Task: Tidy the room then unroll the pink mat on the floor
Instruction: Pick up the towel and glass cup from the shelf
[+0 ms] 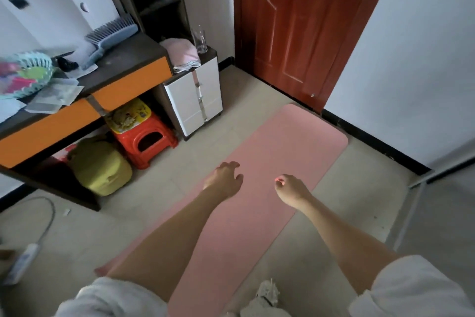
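Observation:
The pink mat (pixel 288 141) lies flat and unrolled on the tiled floor, running from near the red door towards me. Both my arms reach out above its middle. My left hand (pixel 225 180) hovers over the mat with fingers spread and holds nothing. My right hand (pixel 290 188) is over the mat's right part, its fingers loosely curled, and nothing shows in it. My forearms hide part of the mat's near half.
A desk with orange drawer fronts (pixel 128 85) stands on the left, cluttered with a brush (pixel 113 33) and papers. Under it are a red stool (pixel 146 141) and a yellow-green bag (pixel 100 167). A white drawer unit (pixel 195 100) stands by the closed red door (pixel 303 28). A power strip (pixel 23 262) lies at the lower left.

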A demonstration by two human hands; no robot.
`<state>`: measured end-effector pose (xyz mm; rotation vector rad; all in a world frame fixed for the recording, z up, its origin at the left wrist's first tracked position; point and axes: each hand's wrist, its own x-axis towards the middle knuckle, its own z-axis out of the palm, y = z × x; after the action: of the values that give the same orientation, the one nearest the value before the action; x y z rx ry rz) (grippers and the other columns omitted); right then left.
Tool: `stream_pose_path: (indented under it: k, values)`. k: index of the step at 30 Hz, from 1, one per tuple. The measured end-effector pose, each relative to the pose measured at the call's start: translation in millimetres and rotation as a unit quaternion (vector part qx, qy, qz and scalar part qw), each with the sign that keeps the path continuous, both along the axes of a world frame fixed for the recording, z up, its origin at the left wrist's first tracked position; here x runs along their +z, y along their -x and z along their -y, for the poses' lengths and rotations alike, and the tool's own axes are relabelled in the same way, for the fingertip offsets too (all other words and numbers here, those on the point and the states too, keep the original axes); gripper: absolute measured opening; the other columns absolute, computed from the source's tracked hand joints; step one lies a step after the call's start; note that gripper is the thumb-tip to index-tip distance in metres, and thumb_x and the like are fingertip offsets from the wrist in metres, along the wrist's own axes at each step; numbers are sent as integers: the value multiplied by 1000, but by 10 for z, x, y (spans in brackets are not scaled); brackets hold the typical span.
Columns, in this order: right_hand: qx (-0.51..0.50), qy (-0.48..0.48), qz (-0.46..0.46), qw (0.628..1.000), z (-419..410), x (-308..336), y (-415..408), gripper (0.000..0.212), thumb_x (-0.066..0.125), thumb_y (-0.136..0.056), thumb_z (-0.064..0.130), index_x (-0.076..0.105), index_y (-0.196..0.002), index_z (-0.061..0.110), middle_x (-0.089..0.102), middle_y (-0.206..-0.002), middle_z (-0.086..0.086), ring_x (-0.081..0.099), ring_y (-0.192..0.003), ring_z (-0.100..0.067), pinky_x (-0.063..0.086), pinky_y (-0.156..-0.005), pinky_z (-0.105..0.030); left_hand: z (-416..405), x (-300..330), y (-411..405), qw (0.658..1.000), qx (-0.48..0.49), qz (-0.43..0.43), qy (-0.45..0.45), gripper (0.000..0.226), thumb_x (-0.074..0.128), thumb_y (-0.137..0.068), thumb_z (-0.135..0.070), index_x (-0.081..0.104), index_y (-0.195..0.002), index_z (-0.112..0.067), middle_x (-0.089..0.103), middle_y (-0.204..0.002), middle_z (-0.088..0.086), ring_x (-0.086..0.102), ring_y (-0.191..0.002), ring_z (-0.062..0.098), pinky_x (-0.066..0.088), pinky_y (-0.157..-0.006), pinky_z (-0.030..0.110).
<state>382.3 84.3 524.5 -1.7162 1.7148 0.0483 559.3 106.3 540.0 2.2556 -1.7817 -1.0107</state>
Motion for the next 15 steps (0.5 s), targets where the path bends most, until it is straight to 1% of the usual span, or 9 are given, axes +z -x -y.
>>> stream_pose_path:
  k: [3, 7, 11, 15]
  values:
    - [33, 11, -8, 999, 153, 55, -210, 35, 36, -97, 18, 58, -119, 2, 60, -128, -17, 55, -120, -31, 42, -97, -32, 96, 61, -226, 1000, 17, 6, 16, 45, 44, -94, -26, 41, -138, -14, 46, -139, 14, 45, -127, 32, 43, -103, 43]
    - [81, 14, 4, 997, 399, 77, -491, 36, 35, -96, 17, 56, -121, 1, 59, -129, -17, 53, -121, -31, 41, -100, -34, 195, 96, -489, 998, 53, 13, 31, 45, 44, -94, -27, 42, -137, -14, 46, -140, 14, 45, -128, 31, 42, -104, 43]
    - [149, 14, 20, 989, 912, 61, -698, 36, 37, -94, 17, 55, -124, 6, 58, -132, -13, 52, -123, -28, 41, -100, -32, 494, 111, -637, 995, 94, 28, 25, 45, 44, -95, -27, 41, -138, -13, 46, -140, 15, 46, -127, 32, 42, -103, 40]
    - [195, 11, 31, 980, 1596, 4, -650, 34, 36, -93, 14, 57, -119, 5, 61, -127, -14, 55, -118, -29, 42, -95, -32, 966, 85, -581, 988, 149, 42, 17, 45, 44, -95, -27, 40, -138, -14, 44, -141, 13, 45, -129, 31, 42, -104, 40]
